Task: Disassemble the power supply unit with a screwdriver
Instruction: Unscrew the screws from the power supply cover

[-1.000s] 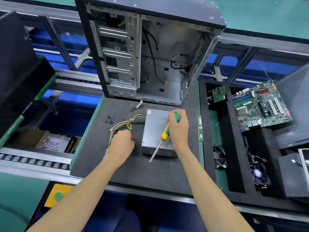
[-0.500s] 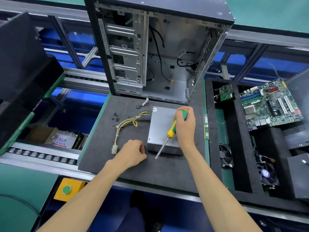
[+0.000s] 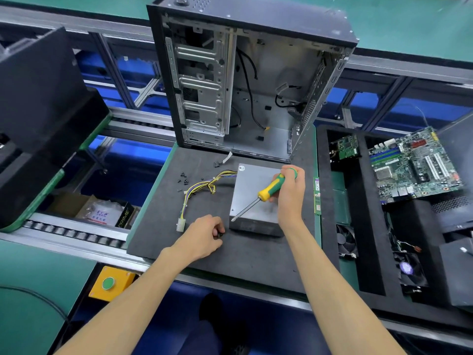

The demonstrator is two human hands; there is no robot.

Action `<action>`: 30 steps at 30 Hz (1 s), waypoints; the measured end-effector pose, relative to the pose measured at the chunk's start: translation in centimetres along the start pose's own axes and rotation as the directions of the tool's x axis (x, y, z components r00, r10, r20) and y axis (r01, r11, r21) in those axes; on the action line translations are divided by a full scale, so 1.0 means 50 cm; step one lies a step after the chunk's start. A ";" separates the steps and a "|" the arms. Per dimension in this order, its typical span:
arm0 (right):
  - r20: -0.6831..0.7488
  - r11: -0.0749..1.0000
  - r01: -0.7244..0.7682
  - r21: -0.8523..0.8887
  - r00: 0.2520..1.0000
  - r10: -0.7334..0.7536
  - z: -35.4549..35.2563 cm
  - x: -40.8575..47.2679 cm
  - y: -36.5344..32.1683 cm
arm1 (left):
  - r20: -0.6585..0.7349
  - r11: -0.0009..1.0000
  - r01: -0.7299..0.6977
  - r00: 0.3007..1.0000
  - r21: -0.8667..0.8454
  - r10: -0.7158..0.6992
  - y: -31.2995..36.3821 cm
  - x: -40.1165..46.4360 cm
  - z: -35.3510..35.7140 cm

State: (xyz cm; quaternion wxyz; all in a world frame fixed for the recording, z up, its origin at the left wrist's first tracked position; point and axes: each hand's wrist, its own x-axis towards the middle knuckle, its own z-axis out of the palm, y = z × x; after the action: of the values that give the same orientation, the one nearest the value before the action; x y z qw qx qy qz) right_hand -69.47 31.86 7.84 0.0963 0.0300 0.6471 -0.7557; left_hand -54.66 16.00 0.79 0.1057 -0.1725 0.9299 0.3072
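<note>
Hard to read: something small and dark sits at the left hand's (image 3: 204, 237) curled fingertips; I can't say what it is, or whether it is truly pinched. Near face of the power supply unit (image 3: 256, 196) is in shadow, detail lost. The screwdriver (image 3: 266, 196) tip ends at the unit's front left corner; I can't tell if it meets a screw.

Right hand (image 3: 290, 190) grips the green-yellow handle, shaft slanting down-left across the unit's grey top. The unit lies flat on the dark foam mat (image 3: 256, 257), right of centre.

Around: the wire bundle (image 3: 202, 190) runs left from the unit's far corner, white plug just beside the left hand. Loose black screws (image 3: 183, 176) scattered past it. An open computer case (image 3: 243, 85) stands upright at the mat's far edge, close behind the unit. A foam tray (image 3: 327, 201) to the right holds a motherboard (image 3: 414, 165) and fans (image 3: 345, 239); its right end is cut off by the frame.

Room: bare mat in front of the unit, toward the near edge. Yellow button box (image 3: 110, 283) below the mat's left corner.
</note>
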 end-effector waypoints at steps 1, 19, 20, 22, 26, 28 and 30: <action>0.000 1.000 0.000 0.000 1.000 0.000 -0.001 0.000 0.001 | 0.009 1.000 -0.009 1.000 -0.002 0.009 -0.001 0.001 -0.001; -0.110 0.889 -0.289 0.354 0.931 0.347 -0.016 0.033 -0.018 | 0.250 0.976 0.104 0.967 -0.191 -0.054 0.051 0.092 -0.109; -0.108 0.895 -0.300 0.332 0.930 0.352 -0.013 0.033 -0.019 | 0.332 0.985 0.112 0.941 -0.131 -0.062 0.048 0.095 -0.101; -0.122 0.907 -0.312 0.282 0.926 0.357 -0.005 0.033 -0.020 | 0.438 0.991 0.124 0.894 -0.050 -0.090 0.045 0.097 -0.087; -0.158 0.911 -0.301 0.283 0.922 0.353 -0.002 0.032 -0.017 | 0.487 0.990 0.139 0.865 -0.001 -0.121 0.038 0.100 -0.079; -0.180 0.904 -0.274 0.329 0.921 0.344 -0.007 0.030 -0.019 | 0.496 0.992 0.123 0.861 0.010 -0.112 0.040 0.108 -0.088; -0.215 0.904 -0.245 0.351 0.918 0.332 -0.016 0.028 -0.022 | 0.484 0.994 0.108 0.868 0.034 -0.111 0.047 0.119 -0.108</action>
State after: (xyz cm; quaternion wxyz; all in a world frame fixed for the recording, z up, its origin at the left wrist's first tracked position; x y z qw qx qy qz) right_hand -71.11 32.65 8.52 0.1130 0.2439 0.5124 -0.8156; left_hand -61.54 12.97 4.49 0.3530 -0.1423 0.8633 0.3314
